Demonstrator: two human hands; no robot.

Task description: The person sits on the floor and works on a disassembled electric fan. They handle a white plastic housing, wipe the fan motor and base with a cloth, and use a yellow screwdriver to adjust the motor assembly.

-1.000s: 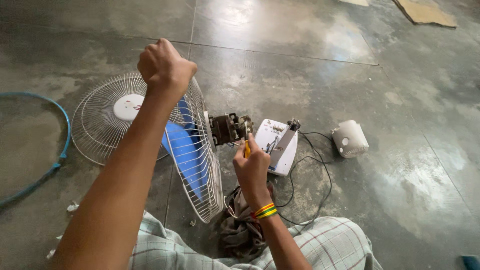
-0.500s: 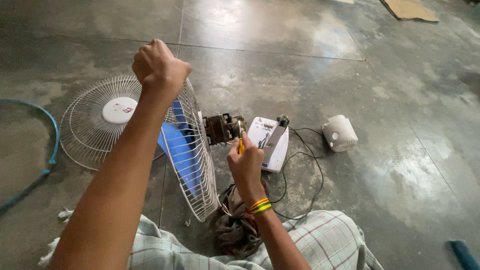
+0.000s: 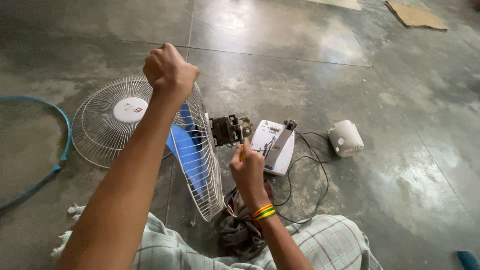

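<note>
My left hand [image 3: 169, 70] is clenched on the top rim of the rear wire guard [image 3: 202, 165] of a fan that stands on edge, its blue blades [image 3: 187, 150] behind the wires. My right hand [image 3: 247, 172] grips a screwdriver with a yellow handle [image 3: 242, 150], its tip at the bare fan motor [image 3: 227, 130]. Coloured bands circle my right wrist.
A loose front wire guard [image 3: 107, 122] with a white centre disc lies flat on the concrete floor at left. A white fan base [image 3: 272, 145] with a black cord [image 3: 312, 170], a white motor cover [image 3: 345, 138], a dark rag [image 3: 240, 230], a blue hoop [image 3: 60, 150] and cardboard [image 3: 415, 15] lie around.
The view has shifted slightly. Both hands keep their holds; the right hand with the screwdriver stays at the motor.
</note>
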